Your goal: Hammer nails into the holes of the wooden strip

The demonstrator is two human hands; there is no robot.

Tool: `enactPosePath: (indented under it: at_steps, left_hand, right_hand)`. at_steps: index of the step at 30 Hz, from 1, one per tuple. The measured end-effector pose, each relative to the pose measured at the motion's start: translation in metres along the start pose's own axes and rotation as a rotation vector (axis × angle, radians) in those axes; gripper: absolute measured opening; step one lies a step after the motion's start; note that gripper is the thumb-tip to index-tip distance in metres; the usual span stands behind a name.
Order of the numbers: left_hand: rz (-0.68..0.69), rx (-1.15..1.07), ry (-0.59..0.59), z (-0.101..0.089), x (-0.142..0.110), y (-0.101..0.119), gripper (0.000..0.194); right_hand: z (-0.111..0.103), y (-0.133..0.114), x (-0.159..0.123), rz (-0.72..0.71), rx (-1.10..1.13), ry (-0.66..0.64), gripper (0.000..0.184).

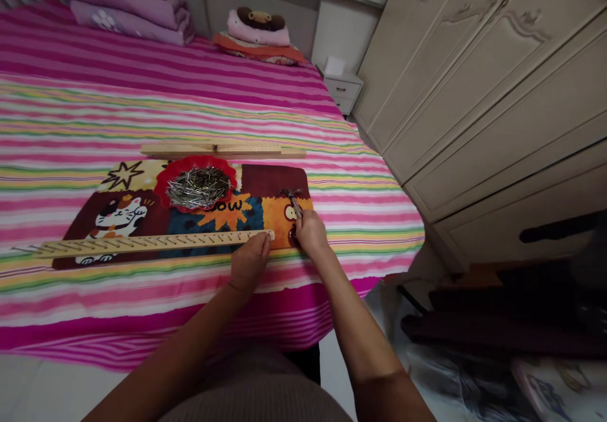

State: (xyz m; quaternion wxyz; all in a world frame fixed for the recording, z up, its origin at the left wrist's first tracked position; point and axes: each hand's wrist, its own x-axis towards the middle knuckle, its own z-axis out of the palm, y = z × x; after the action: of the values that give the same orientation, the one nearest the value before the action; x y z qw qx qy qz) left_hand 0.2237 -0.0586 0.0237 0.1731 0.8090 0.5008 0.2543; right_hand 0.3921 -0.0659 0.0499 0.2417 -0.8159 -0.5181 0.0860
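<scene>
a bed (pixel 370 219) with striped covers fills most of the view, a pale wardrobe (pixel 474 112) standing to its right. folded purple bedding (pixel 128 14) lies at the far left. nearer, a patchwork-print mat (pixel 275 178) lies flat on the bed. a long wooden strip (pixel 156 242), bearing a row of nails, lies along the mat's near edge and extends past its left side; further strips of wood (pixel 246 151) lie just beyond the mat. a red scalloped bowl (pixel 161 185) sits on the mat's far part. of the two hands, the right hand (pixel 312 232) is closed around the handle of a hammer (pixel 296 204), its head over the mat's right part; the left hand (pixel 250 259) has fingers bent together at the strip's right end, what they grip being indistinct. smallest are the loose nails (pixel 199 188) heaped in the bowl.
</scene>
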Motion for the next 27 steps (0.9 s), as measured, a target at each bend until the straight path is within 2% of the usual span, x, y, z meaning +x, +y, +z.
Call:
enactPosePath:
  at_steps: [4,6,9,11,16,23,27]
  left_hand:
    - [0.001,-0.006,0.006,0.000,0.000,0.000,0.031]
    - [0.012,-0.006,0.019,0.001,0.000,-0.001,0.031]
    - [0.031,-0.002,0.040,0.001,0.000,-0.001,0.031]
    - [0.038,0.006,0.046,0.002,0.000,-0.001,0.031]
    - [0.053,0.035,0.048,0.004,0.000,-0.001,0.030]
    - [0.072,0.093,0.072,0.006,-0.001,-0.002,0.031]
    - [0.072,0.108,0.075,0.007,-0.001,-0.002,0.034]
  right_hand:
    - [-0.014,0.001,-0.040,0.033,0.334,0.036,0.024]
    - [-0.024,-0.001,-0.067,-0.007,0.491,0.034,0.029]
    - [-0.041,-0.008,-0.098,-0.062,0.585,-0.028,0.036]
    - [-0.051,-0.014,-0.109,-0.088,0.587,-0.090,0.039]
    - [-0.064,-0.023,-0.114,-0.144,0.570,-0.149,0.042]
    - [-0.063,-0.024,-0.116,-0.188,0.546,-0.153,0.041]
    - [-0.066,-0.028,-0.117,-0.167,0.512,-0.174,0.041]
